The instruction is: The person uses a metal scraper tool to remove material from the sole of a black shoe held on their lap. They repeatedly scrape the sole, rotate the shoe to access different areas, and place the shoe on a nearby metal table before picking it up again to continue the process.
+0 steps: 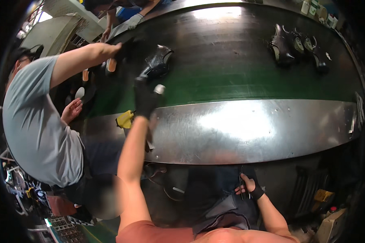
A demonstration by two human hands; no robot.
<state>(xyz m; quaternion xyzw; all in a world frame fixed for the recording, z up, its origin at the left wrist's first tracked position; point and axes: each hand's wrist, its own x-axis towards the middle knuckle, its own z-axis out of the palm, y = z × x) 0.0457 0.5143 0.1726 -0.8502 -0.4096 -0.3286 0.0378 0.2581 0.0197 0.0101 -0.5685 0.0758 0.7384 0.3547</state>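
My left hand [146, 97], in a black glove, reaches across the metal ledge over the belt, blurred by motion. Its fingertips are at the toe of a glossy black shoe [157, 62]; whether they grip it I cannot tell. A small white piece [159, 89] shows at the hand's right side. My right hand [248, 187], in a black fingerless glove, is low in front of my lap. Its fingers are closed around a thin dark tool [242, 172], whose kind is unclear. Beside my left wrist, a yellow object [125, 119] sits on the ledge.
A smooth metal ledge [182, 137] runs along the green-black belt [231, 83]. Several black shoes [283, 48] stand at the far right. A co-worker in a grey shirt [36, 121] leans in at left, near shoe parts. Another person's white-gloved hand [134, 21] rests at the far edge.
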